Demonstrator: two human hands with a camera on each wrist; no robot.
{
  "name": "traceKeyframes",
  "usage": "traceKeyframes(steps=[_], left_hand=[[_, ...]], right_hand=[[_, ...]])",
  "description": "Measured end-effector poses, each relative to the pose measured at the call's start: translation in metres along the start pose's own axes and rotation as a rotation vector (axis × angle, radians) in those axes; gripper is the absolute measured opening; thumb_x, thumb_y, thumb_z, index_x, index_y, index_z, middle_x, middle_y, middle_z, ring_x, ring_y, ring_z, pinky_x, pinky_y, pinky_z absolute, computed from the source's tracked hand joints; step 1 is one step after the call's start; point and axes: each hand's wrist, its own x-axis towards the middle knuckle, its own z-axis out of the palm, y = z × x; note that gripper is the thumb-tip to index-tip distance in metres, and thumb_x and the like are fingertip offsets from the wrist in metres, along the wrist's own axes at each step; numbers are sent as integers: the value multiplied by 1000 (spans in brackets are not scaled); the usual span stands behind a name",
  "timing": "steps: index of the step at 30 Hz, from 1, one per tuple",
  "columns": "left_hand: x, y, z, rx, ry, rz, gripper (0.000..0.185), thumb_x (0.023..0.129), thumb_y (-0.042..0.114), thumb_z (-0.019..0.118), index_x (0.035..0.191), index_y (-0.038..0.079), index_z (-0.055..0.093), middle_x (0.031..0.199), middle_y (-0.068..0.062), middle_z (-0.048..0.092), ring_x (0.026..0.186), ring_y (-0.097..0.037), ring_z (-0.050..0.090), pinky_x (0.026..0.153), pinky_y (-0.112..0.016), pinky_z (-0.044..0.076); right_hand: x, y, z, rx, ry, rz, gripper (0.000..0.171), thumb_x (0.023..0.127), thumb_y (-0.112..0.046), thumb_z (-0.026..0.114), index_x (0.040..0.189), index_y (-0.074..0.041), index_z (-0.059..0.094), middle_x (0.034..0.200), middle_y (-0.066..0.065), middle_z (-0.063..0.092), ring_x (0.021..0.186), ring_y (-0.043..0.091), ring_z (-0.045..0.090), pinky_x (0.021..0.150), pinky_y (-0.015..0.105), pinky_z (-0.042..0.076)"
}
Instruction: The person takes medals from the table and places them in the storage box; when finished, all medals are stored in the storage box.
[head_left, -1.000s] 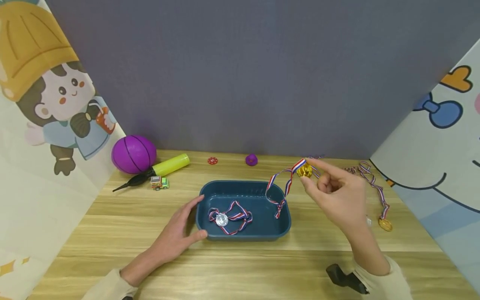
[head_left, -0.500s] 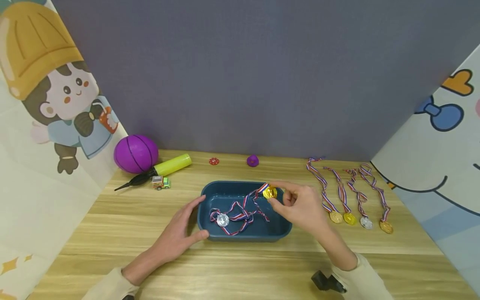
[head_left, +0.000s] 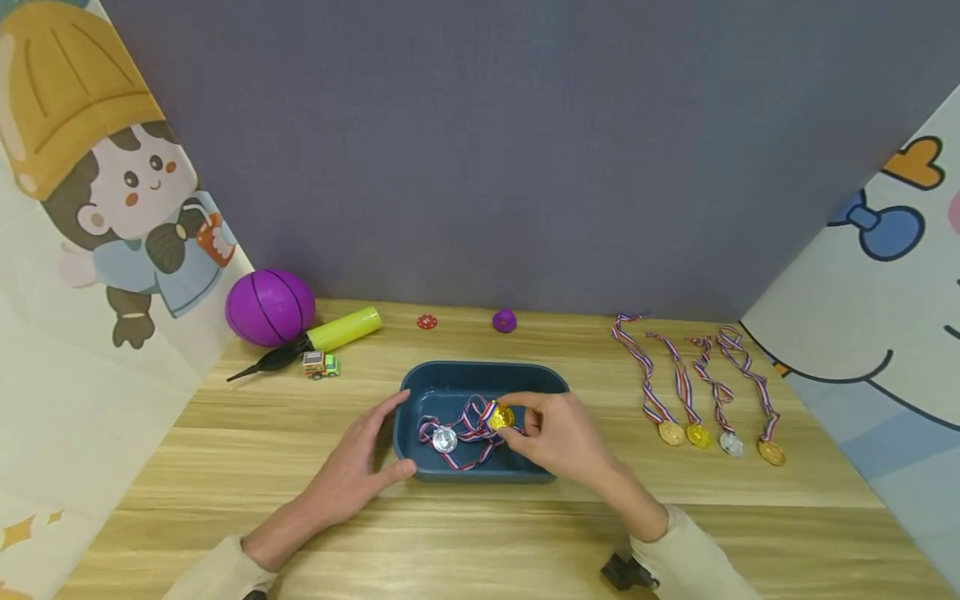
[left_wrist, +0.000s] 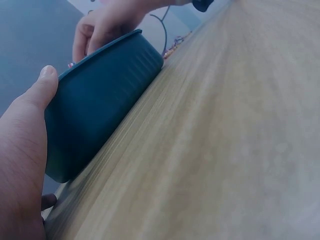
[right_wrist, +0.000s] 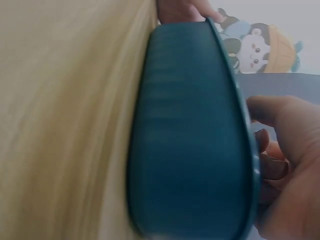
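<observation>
Head view: the right hand (head_left: 558,433) pinches a gold plastic medal with striped ribbon (head_left: 500,416) low over the dark blue plastic tub (head_left: 480,377); best released gently beside the silver medal (head_left: 443,439). Left wrist view: the left hand (left_wrist: 25,150), fingers straight, braces the tub's left wall on the wooden desk (left_wrist: 225,150). Right wrist view: only the tub's near wall shows.

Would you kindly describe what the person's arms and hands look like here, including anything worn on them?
Both hands, the left hand and the right hand, are bare, with no gloves or rings visible. Each arm wears a cream long sleeve ending at the wrist. A small black device sits under the right wrist.
</observation>
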Motion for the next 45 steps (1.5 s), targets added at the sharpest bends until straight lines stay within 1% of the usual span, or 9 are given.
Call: traceKeyframes(steps=[1, 7, 11, 17, 23, 30, 38, 45], left_hand=[[0, 0, 0, 0, 0, 0, 92, 99, 46, 82, 175, 31, 32, 174, -18, 42, 153, -54, 45, 116, -83, 38], [-1, -1, -1, 0, 3, 3, 92, 99, 46, 82, 175, 30, 32, 174, -18, 43, 152, -55, 45, 116, -84, 38], [-1, 0, -2, -3, 7, 6, 92, 99, 45, 82, 175, 30, 32, 174, -18, 42, 153, -55, 45, 116, -84, 37], [0, -1, -1, -2, 8, 12, 93, 98, 45, 83, 175, 30, 32, 174, -18, 43, 152, -54, 45, 116, -83, 37], [1, -1, 0, -6, 3, 14, 92, 100, 50, 80, 175, 30, 32, 174, -18, 42, 152, -55, 45, 117, -83, 37], [0, -1, 0, -4, 2, 10, 92, 99, 50, 81, 175, 31, 32, 174, -19, 43, 152, -55, 45, 116, -84, 37], [1, -1, 0, -3, 3, 9, 92, 100, 52, 80, 175, 30, 32, 175, -19, 42, 153, -56, 45, 116, -84, 37], [1, -2, 1, -1, -1, 9, 92, 101, 56, 78, 175, 31, 31, 175, -19, 41, 153, -57, 44, 115, -85, 37]], right_hand=[[0, 0, 2, -7, -11, 1, 33, 93, -18, 91, 124, -8, 84, 53, -19, 40, 47, -2, 33, 52, 21, 31], [4, -3, 13, -44, -55, -10, 33, 95, -22, 91, 126, -9, 84, 52, -17, 38, 46, -1, 31, 49, 20, 29], [9, -5, 19, -69, -63, -14, 32, 96, -22, 90, 126, -10, 84, 51, -17, 37, 45, -1, 31, 48, 20, 25], [14, -4, 27, -110, -68, -28, 31, 95, -20, 91, 123, -11, 85, 52, -16, 39, 46, -2, 32, 46, 20, 22], [14, -3, 28, -116, -70, -24, 31, 95, -19, 91, 124, -11, 85, 52, -16, 39, 46, -1, 31, 46, 20, 21], [13, -3, 28, -119, -119, 3, 33, 96, -20, 90, 127, -11, 84, 52, -14, 41, 46, -1, 32, 46, 19, 21], [13, -3, 28, -116, -141, -16, 31, 96, -21, 90, 125, -11, 84, 53, -14, 41, 47, -1, 33, 45, 20, 22], [13, -2, 28, -103, -160, -6, 31, 97, -23, 90, 127, -15, 85, 54, -15, 42, 47, -1, 33, 45, 20, 22]])
